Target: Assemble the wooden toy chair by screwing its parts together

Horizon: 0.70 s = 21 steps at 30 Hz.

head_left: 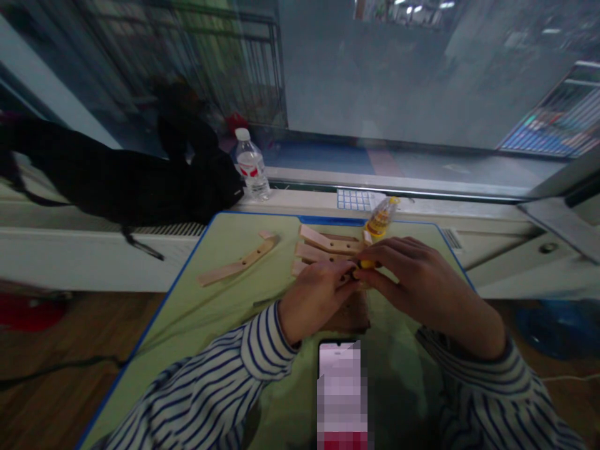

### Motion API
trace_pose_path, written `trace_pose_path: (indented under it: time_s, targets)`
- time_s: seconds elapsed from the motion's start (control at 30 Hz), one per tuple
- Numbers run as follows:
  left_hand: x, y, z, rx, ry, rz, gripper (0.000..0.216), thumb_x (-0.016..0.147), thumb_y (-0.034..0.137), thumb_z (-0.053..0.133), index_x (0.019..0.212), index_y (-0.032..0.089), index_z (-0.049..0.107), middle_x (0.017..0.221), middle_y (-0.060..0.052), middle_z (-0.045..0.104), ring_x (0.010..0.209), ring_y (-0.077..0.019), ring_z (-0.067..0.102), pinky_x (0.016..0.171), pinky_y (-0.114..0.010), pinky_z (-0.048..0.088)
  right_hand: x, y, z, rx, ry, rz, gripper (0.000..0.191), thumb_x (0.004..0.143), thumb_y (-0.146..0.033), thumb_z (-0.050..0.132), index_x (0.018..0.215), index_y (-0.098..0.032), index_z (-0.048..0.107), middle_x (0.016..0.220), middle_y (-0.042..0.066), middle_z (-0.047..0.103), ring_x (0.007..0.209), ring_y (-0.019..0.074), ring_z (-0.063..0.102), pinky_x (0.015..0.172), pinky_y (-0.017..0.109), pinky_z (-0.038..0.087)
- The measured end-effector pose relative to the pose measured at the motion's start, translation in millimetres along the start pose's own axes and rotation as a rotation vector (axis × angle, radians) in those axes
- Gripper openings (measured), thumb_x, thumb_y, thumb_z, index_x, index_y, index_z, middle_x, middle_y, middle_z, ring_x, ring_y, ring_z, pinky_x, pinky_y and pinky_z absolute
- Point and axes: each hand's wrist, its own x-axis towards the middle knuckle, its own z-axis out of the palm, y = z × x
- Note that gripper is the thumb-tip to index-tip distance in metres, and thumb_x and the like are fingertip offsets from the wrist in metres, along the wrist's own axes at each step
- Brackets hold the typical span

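Observation:
My right hand [415, 275] is closed, its thumb and fingers pinching a small yellow object [368, 264] whose kind I cannot make out. Meeting it at the fingertips is my left hand [319, 294], also closed. Whatever my left fingers grip is hidden. Both hands are over several angled wooden pieces with drilled holes, among them a wooden piece [328, 240] just beyond my left hand. Under my hands lies a brown wooden board [349, 315], partly covered. Apart to the left rests a bent wooden strip with holes [239, 264].
A glue bottle with yellow ends [382, 217] is at the far edge of the green table [187, 325]. A phone [340, 387] lies near my body. On the sill are a water bottle [253, 165] and a black bag [122, 181], before a large window.

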Motion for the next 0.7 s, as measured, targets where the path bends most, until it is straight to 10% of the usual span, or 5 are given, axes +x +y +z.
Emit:
trace_pose_path:
  time_s: [0.33, 0.7]
  targets:
    - [1.6, -0.5, -0.9, 0.054, 0.007, -0.048, 0.017, 0.09, 0.026, 0.053, 0.098, 0.019, 0.067, 0.09, -0.003, 0.072, 0.078, -0.0187, 0.065, 0.068, -0.028, 0.045, -3.4, 0.3, -2.0, 0.065, -0.01, -0.051, 0.037, 0.088, -0.022, 0.057, 0.125, -0.018, 0.054, 0.121, 0.008, 0.065, 0.111, 0.0231, 0.059, 0.095, 0.041, 0.047]
    - [2.4, -4.7, 0.6, 0.001, -0.032, 0.023, 0.017, 0.091, 0.018, 0.048, 0.1, 0.018, 0.063, 0.096, -0.004, 0.07, 0.085, -0.0181, 0.064, 0.075, -0.029, 0.048, -1.2, 3.3, 0.1, 0.047, 0.007, -0.068, 0.023, 0.09, -0.024, 0.054, 0.111, -0.018, 0.062, 0.107, 0.009, 0.07, 0.099, 0.0231, 0.064, 0.087, 0.041, 0.05]
